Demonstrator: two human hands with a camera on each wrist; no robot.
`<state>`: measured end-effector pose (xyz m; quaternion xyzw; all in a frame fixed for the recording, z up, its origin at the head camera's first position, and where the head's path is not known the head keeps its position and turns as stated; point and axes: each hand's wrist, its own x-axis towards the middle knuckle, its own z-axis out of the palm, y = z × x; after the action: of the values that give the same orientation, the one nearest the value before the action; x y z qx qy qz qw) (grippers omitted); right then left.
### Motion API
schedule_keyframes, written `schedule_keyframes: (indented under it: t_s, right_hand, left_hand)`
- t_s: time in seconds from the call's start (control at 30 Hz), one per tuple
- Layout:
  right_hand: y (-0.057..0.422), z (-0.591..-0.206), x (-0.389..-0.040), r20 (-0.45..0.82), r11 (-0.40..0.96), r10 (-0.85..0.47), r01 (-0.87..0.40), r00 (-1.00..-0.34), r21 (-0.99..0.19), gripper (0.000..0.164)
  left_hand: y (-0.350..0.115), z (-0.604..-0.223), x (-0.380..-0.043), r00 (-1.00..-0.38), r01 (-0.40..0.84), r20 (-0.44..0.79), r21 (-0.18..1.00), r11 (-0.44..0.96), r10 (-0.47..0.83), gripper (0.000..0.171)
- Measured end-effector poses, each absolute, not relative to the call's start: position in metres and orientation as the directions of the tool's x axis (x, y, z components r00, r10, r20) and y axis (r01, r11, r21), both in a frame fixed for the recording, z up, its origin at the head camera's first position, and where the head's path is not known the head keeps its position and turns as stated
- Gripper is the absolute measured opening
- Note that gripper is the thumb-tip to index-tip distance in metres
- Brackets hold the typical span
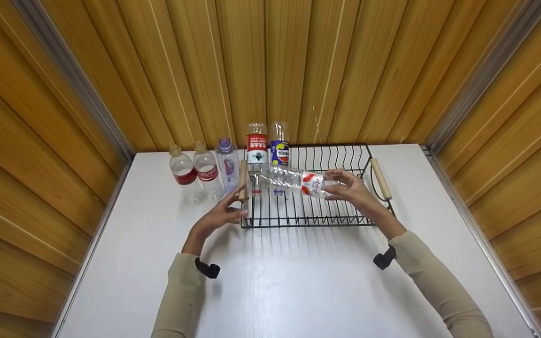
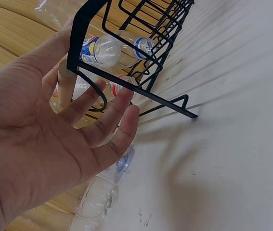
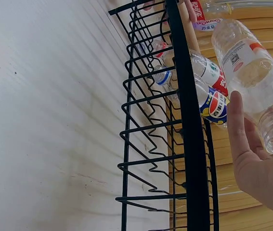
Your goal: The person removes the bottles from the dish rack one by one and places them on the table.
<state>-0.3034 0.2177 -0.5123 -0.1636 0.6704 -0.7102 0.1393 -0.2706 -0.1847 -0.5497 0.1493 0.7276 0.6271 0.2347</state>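
Note:
In the head view, my right hand (image 1: 352,190) grips a clear plastic bottle (image 1: 289,179) with a red-and-white label by its label end, between thumb and fingers. The bottle lies tilted above a black wire rack (image 1: 308,224), its narrow end toward the left. My left hand (image 1: 216,217) is at the rack's left end, its loosely spread fingers touching the wooden handle (image 1: 243,173) and frame corner. The left wrist view shows this handle (image 2: 66,86) beside the index finger. Inside the rack rest a red-labelled bottle (image 1: 257,145) and a blue-labelled Pepsi bottle (image 1: 280,152), both caps toward me.
Left of the rack stand two red-labelled bottles (image 1: 183,169) and a purple-capped clear bottle (image 1: 227,164). A second wooden handle (image 1: 381,179) is at the rack's right end. Wood-patterned walls (image 1: 289,61) enclose the white table (image 1: 270,281).

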Motion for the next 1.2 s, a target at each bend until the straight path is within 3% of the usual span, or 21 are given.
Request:
schedule_keyframes:
  t_s: [0.17,0.53,0.73,0.97,1.2]
  right_hand:
    - [0.222,-0.514,-0.303,0.078,-0.056,-0.446,-0.059,-0.892,-0.997,0.053]
    - [0.226,-0.509,-0.299,0.057,-0.05,-0.457,-0.039,-0.888,-0.998,0.056]
    - [0.227,-0.506,-0.295,0.052,-0.033,-0.461,-0.041,-0.886,-0.999,0.052]
    - [0.224,-0.489,-0.286,0.032,-0.002,-0.49,-0.035,-0.871,-0.999,0.05]
    - [0.217,-0.486,-0.281,0.045,0.029,-0.513,-0.07,-0.857,-0.997,0.049]
  left_hand:
    - [-0.184,-0.547,-0.27,-0.846,-0.079,-0.158,0.982,0.174,0.509,0.088]
    - [-0.187,-0.539,-0.268,-0.844,0.077,-0.056,0.972,0.224,0.534,0.08]
    - [-0.194,-0.525,-0.264,-0.882,0.07,-0.076,0.955,0.288,0.466,0.081]
    - [-0.196,-0.5,-0.256,-0.924,0.124,0.012,0.955,0.269,0.382,0.07]
    - [-0.18,-0.479,-0.248,-0.866,0.258,0.109,0.933,0.25,0.488,0.07]
